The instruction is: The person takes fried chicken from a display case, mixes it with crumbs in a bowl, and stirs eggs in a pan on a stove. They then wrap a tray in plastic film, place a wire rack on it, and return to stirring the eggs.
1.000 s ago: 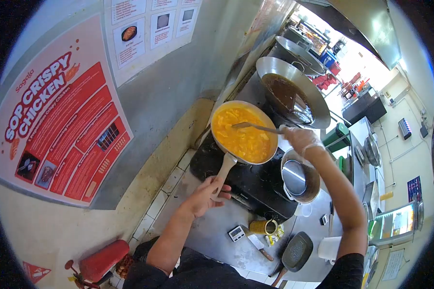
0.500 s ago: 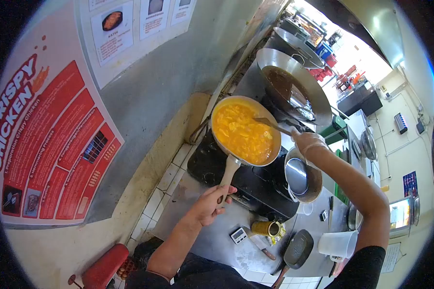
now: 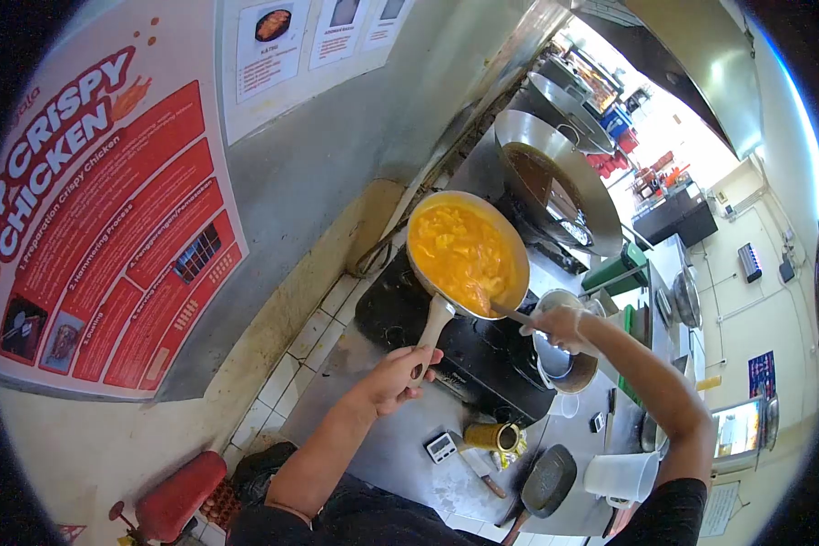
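My left hand is wrapped round the pale handle of a pan on the black stove. Orange-yellow food with egg-like lumps fills much of the pan. My right hand grips a wooden spatula, whose tip dips into the food at the pan's near right edge. Below my right hand a metal pot stands on the stove, partly covered by the hand.
A large wok of dark liquid stands behind the pan. Nearer me are a white timer, a knife, a gold tin, a small dark pan and a white jug. A wall runs along the left.
My right hand has moved nearer to me, bringing the spatula from the pan's upper right to its near right edge. My left hand keeps its hold. The view has shifted slightly.
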`<act>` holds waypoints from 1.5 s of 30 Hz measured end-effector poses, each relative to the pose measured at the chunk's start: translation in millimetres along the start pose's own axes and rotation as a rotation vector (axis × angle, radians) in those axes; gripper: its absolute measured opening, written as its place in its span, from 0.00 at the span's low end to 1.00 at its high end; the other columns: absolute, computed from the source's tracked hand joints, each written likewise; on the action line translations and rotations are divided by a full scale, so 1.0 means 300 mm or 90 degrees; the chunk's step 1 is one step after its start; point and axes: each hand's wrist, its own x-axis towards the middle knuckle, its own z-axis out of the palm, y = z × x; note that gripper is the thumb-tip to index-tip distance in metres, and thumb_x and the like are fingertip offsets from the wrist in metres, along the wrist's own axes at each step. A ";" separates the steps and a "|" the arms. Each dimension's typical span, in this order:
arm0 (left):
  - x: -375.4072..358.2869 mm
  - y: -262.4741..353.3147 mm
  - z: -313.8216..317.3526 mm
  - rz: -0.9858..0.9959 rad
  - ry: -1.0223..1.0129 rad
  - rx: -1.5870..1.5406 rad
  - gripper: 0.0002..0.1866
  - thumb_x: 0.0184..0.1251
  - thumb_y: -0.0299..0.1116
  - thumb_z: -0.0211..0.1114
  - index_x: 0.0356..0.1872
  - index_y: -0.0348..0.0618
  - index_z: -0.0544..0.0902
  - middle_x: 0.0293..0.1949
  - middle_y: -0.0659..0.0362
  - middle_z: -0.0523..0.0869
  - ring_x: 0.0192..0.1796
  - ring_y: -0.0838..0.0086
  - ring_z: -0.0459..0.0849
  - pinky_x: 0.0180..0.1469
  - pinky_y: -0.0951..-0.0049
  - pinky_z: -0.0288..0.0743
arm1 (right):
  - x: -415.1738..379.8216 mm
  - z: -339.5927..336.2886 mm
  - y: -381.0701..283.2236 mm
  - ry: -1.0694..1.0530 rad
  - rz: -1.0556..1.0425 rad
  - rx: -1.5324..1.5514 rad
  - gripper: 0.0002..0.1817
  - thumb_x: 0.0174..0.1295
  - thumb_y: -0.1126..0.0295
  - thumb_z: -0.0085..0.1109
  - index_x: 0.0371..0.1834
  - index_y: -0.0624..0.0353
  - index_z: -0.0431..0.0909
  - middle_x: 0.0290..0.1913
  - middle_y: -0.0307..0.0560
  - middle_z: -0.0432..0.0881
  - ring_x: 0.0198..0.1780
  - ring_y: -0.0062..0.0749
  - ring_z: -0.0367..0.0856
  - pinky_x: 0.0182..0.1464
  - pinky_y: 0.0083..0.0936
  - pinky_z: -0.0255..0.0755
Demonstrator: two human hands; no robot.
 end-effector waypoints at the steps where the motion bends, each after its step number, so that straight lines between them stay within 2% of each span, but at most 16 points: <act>1: -0.003 0.002 0.002 0.000 0.001 0.005 0.14 0.73 0.41 0.58 0.48 0.40 0.78 0.36 0.64 0.78 0.34 0.83 0.75 0.19 0.85 0.62 | 0.031 0.009 0.009 -0.041 0.025 0.209 0.18 0.75 0.57 0.41 0.62 0.53 0.68 0.34 0.44 0.78 0.26 0.26 0.77 0.26 0.20 0.72; 2: -0.005 0.006 0.004 -0.001 0.004 0.018 0.15 0.74 0.41 0.58 0.48 0.40 0.78 0.38 0.64 0.79 0.34 0.83 0.75 0.19 0.85 0.62 | 0.058 0.016 0.009 -0.073 0.064 0.415 0.19 0.76 0.56 0.40 0.63 0.51 0.68 0.35 0.43 0.78 0.25 0.26 0.76 0.26 0.19 0.72; 3: -0.008 0.010 0.007 -0.003 0.007 0.032 0.15 0.74 0.41 0.58 0.48 0.40 0.78 0.39 0.63 0.79 0.34 0.82 0.75 0.19 0.85 0.62 | 0.088 0.029 0.007 -0.016 -0.045 0.307 0.21 0.74 0.51 0.41 0.58 0.50 0.74 0.27 0.36 0.72 0.23 0.20 0.72 0.24 0.19 0.66; 6: -0.009 0.016 0.004 -0.012 -0.008 0.044 0.15 0.74 0.42 0.58 0.48 0.40 0.78 0.40 0.63 0.79 0.34 0.82 0.75 0.19 0.84 0.62 | 0.012 0.024 -0.258 0.069 0.042 0.476 0.23 0.72 0.47 0.43 0.50 0.49 0.81 0.19 0.27 0.63 0.19 0.15 0.64 0.20 0.20 0.56; 11: -0.032 0.028 0.029 -0.022 0.006 0.082 0.13 0.75 0.42 0.56 0.48 0.45 0.78 0.39 0.68 0.77 0.35 0.84 0.73 0.23 0.85 0.61 | 0.105 -0.024 -0.289 0.408 -0.121 -0.345 0.17 0.70 0.58 0.48 0.51 0.58 0.79 0.30 0.47 0.83 0.32 0.40 0.85 0.31 0.38 0.76; 14: -0.036 0.035 0.024 -0.036 0.017 0.103 0.13 0.75 0.42 0.56 0.49 0.45 0.78 0.40 0.68 0.77 0.36 0.84 0.73 0.23 0.85 0.62 | 0.089 -0.050 -0.357 0.409 -0.048 -0.340 0.15 0.68 0.66 0.49 0.52 0.62 0.76 0.36 0.56 0.86 0.39 0.51 0.87 0.40 0.44 0.80; 17: -0.021 0.031 0.001 -0.040 -0.012 0.110 0.15 0.74 0.44 0.56 0.51 0.46 0.77 0.43 0.67 0.79 0.38 0.84 0.74 0.23 0.85 0.62 | 0.004 -0.084 -0.450 0.516 0.098 -0.224 0.13 0.69 0.68 0.47 0.51 0.63 0.75 0.36 0.56 0.86 0.40 0.49 0.87 0.40 0.42 0.81; 20: -0.022 0.038 -0.003 -0.043 -0.024 0.095 0.16 0.74 0.45 0.56 0.53 0.47 0.77 0.47 0.66 0.81 0.38 0.84 0.75 0.23 0.85 0.63 | -0.041 -0.139 -0.415 0.592 0.137 -0.352 0.11 0.67 0.67 0.51 0.41 0.64 0.77 0.36 0.56 0.86 0.38 0.50 0.88 0.36 0.41 0.82; 23: -0.019 0.062 -0.001 -0.056 -0.038 0.046 0.17 0.74 0.47 0.54 0.54 0.48 0.76 0.50 0.64 0.82 0.36 0.83 0.76 0.23 0.85 0.64 | -0.125 -0.169 -0.330 0.636 0.109 -0.378 0.11 0.67 0.66 0.51 0.43 0.62 0.77 0.36 0.55 0.87 0.37 0.50 0.88 0.34 0.42 0.82; 29: -0.022 0.056 0.039 -0.023 -0.002 0.153 0.19 0.76 0.47 0.51 0.58 0.47 0.73 0.49 0.62 0.84 0.30 0.82 0.77 0.20 0.85 0.62 | -0.068 -0.127 -0.096 0.527 0.204 -0.367 0.14 0.69 0.65 0.47 0.48 0.64 0.75 0.41 0.58 0.85 0.42 0.48 0.87 0.42 0.43 0.81; 32: -0.005 0.052 0.036 0.002 0.032 0.208 0.20 0.77 0.45 0.50 0.59 0.44 0.73 0.49 0.60 0.84 0.28 0.83 0.77 0.17 0.85 0.61 | 0.017 -0.073 -0.006 0.438 0.097 -0.361 0.12 0.68 0.65 0.46 0.44 0.61 0.77 0.44 0.59 0.85 0.48 0.50 0.85 0.42 0.42 0.79; 36: -0.021 0.054 0.060 0.006 0.033 0.226 0.19 0.78 0.42 0.48 0.59 0.42 0.73 0.49 0.60 0.84 0.27 0.83 0.76 0.18 0.84 0.62 | 0.108 -0.030 0.070 0.406 -0.037 -0.362 0.13 0.69 0.63 0.46 0.42 0.62 0.76 0.38 0.56 0.84 0.43 0.49 0.85 0.37 0.41 0.77; 39: -0.005 0.046 0.039 0.011 0.024 0.216 0.19 0.78 0.42 0.47 0.60 0.42 0.72 0.49 0.58 0.84 0.24 0.83 0.75 0.17 0.84 0.62 | 0.063 -0.057 -0.050 0.198 0.137 0.168 0.14 0.72 0.62 0.42 0.48 0.61 0.69 0.27 0.51 0.77 0.32 0.46 0.81 0.33 0.42 0.73; 40: -0.003 0.047 0.033 0.011 0.023 0.217 0.19 0.78 0.42 0.47 0.60 0.42 0.72 0.49 0.58 0.84 0.24 0.83 0.75 0.17 0.84 0.62 | 0.046 -0.050 -0.095 0.199 0.137 0.170 0.14 0.72 0.62 0.42 0.48 0.61 0.69 0.27 0.51 0.77 0.32 0.46 0.81 0.33 0.42 0.73; 42: -0.001 0.054 0.022 0.003 -0.038 0.225 0.19 0.79 0.44 0.46 0.59 0.42 0.68 0.50 0.55 0.83 0.22 0.82 0.72 0.19 0.81 0.63 | -0.010 -0.040 -0.187 0.261 -0.085 -0.186 0.13 0.73 0.61 0.41 0.50 0.59 0.68 0.29 0.51 0.79 0.33 0.45 0.82 0.33 0.42 0.74; 45: -0.005 0.060 0.023 -0.004 -0.035 0.235 0.18 0.79 0.43 0.46 0.59 0.42 0.67 0.50 0.55 0.83 0.20 0.83 0.70 0.20 0.82 0.62 | 0.074 -0.027 -0.221 0.292 -0.111 -0.254 0.13 0.73 0.63 0.41 0.51 0.58 0.69 0.31 0.52 0.81 0.36 0.46 0.84 0.35 0.42 0.75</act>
